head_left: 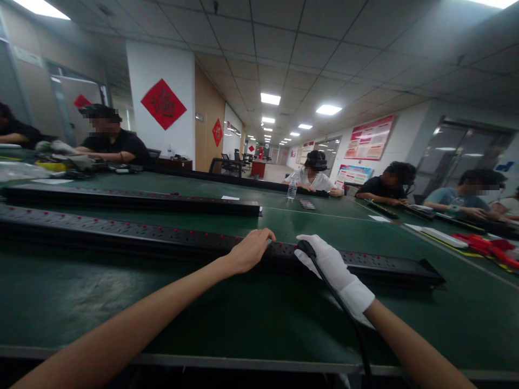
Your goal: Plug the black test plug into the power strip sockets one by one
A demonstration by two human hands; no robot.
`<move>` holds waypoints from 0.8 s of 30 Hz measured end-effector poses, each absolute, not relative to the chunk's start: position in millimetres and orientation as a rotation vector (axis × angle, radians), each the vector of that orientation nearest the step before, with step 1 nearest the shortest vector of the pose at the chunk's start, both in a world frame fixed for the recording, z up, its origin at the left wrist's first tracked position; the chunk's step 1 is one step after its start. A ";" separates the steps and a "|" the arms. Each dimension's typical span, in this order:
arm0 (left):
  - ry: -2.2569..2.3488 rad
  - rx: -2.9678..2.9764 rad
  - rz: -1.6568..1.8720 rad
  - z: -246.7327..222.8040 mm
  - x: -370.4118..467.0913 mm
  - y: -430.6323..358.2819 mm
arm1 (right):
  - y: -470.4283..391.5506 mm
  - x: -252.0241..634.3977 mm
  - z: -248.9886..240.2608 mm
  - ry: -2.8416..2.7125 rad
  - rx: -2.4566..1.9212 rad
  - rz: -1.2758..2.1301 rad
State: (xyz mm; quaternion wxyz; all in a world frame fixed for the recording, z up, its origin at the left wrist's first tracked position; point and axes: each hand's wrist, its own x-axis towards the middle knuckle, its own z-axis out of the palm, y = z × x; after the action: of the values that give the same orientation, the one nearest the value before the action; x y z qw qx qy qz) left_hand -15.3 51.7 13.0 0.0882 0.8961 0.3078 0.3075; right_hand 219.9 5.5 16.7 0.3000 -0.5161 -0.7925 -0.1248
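Note:
A long black power strip (162, 237) with red switches and rows of socket slots lies across the table in front of me. My left hand (250, 250), bare, rests at the strip's middle with its fingers curled together. A small greyish bit shows at the fingertips, too small to name. In a white glove, my right hand (326, 262) grips a black plug (305, 248) over the strip's sockets, just right of my left hand. The plug's cord (344, 308) runs down past my right wrist and over the table's front edge. Whether the prongs sit in a socket is hidden.
Behind lies a second black strip (133, 199), with a water bottle (291, 189) farther back. Co-workers sit around the green table (101, 302). Red items (486, 246) and a white bar (444, 237) lie at right; a cluttered pile (60, 162) is at far left.

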 end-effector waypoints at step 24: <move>0.915 2.696 0.973 14.3 -11.7 50.9 | 6.0 219.9 16.1 -2.115 -1.363 -0.327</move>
State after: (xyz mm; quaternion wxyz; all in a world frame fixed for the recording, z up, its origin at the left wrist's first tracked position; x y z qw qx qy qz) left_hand -11.7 50.9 14.3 0.0663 0.8941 0.3035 0.3226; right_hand 219.9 6.0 16.1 0.2975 -0.5128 -0.7959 -0.1230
